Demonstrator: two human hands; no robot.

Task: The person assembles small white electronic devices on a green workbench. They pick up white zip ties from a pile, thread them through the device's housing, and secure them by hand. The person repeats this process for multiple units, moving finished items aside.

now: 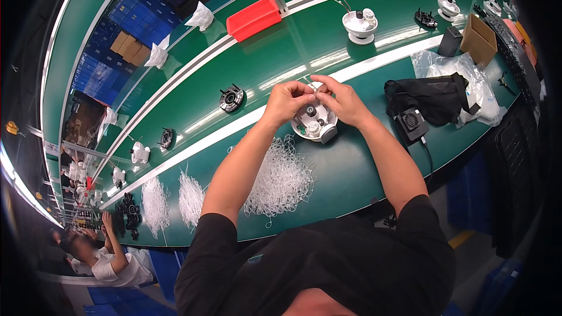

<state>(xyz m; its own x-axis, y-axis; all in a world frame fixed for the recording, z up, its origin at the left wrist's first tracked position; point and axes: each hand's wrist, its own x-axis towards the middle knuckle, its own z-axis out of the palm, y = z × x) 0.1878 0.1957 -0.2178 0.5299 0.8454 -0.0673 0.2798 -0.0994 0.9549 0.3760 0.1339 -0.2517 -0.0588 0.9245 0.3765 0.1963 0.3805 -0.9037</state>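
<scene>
A white round housing (315, 128) with a dark round part and small white parts inside sits on the bench right in front of me. My left hand (285, 103) is closed in a pinch over its far rim. Opposite it, my right hand (344, 104) pinches too, the fingertips of both hands almost meeting. A thin pale strand shows by the fingertips, but what they grip is too small to make out. Beside my left forearm lies a large tangled pile of thin white strands (280, 178).
Smaller strand piles (155, 206) and black parts (127, 213) lie left. Beyond, a green conveyor carries a black ring part (232, 99), a white assembly (359, 26) and a red bin (253, 19). At right are a black mesh bag (424, 96), black device (411, 124) and cardboard box (479, 41). Another person (120, 260) works far left.
</scene>
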